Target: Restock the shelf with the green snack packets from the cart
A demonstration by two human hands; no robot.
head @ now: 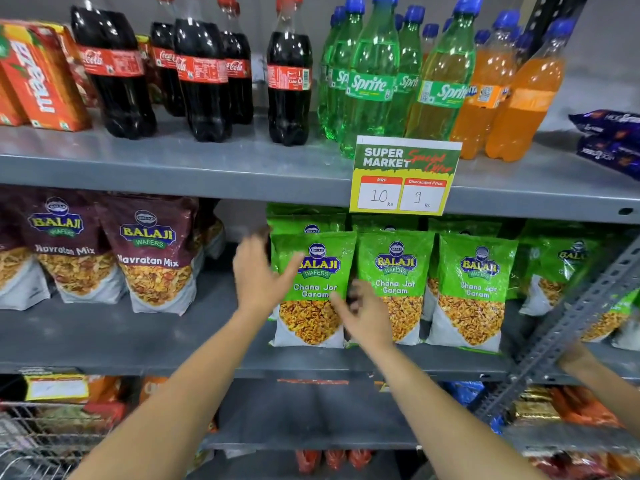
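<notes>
**Light, crinkly packets: steady by the sides**

The left hand (pixel 258 271) lies open, thumb on the front green packet (pixel 311 289); the right hand (pixel 363 318) hovers loosely curled at its lower corner, holding nothing. The packet stands at the shelf (pixel 121 341) lip, beside its neighbours. It looks light, soft and slippery, likely to topple; pinch its side edges. Bare shelf lies left of the left hand; the cart (pixel 31 441) sits below.

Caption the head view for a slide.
Both hands, left hand and right hand, open at the leftmost green packet on the middle shelf.
</notes>
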